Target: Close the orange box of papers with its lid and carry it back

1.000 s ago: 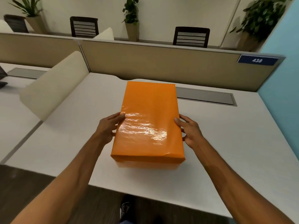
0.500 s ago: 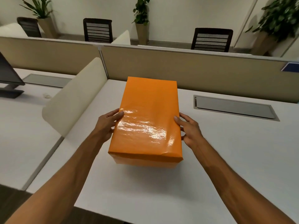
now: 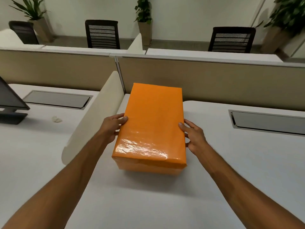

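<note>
The orange box (image 3: 153, 123) has its glossy lid on and is held above the white desk (image 3: 231, 171), with a shadow beneath it. My left hand (image 3: 112, 128) grips its left side, thumb on the lid's edge. My right hand (image 3: 194, 137) grips the right side the same way. The papers inside are hidden by the lid.
A cream curved divider (image 3: 92, 128) stands just left of the box. A beige partition (image 3: 214, 81) runs along the back. Grey cable hatches (image 3: 267, 121) (image 3: 56, 100) sit in the desks. A monitor (image 3: 9, 103) is at far left, chairs and plants behind.
The box has come up off the desk and moved left relative to the desk, towards the divider. The view has shifted left, bringing the monitor and left desk into sight.
</note>
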Tool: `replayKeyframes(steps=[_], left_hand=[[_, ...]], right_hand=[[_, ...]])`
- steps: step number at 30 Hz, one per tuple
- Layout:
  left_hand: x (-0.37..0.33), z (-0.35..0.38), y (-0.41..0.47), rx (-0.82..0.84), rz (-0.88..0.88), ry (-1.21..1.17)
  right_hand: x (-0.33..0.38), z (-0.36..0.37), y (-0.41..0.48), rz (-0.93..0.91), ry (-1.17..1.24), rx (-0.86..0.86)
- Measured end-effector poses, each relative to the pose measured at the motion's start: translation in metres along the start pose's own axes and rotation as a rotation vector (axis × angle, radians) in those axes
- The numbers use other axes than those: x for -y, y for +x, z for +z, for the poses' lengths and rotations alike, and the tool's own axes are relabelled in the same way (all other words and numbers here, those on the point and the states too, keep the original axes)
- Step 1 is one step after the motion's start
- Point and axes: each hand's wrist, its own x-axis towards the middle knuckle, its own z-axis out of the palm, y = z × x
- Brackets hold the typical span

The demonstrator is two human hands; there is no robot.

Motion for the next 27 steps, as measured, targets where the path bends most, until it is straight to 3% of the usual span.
replayKeyframes(steps=[18, 27], left_hand=[[-0.032, -0.036, 0.107, -0.053, 0.001, 0.092], [-0.037, -0.037, 0.096, -0.077, 0.071, 0.265]], right_hand=[[0.010, 0.085, 0.079, -0.042, -0.067, -0.044], [0.015, 0.078, 0.075, -0.167, -0.313, -0.080]])
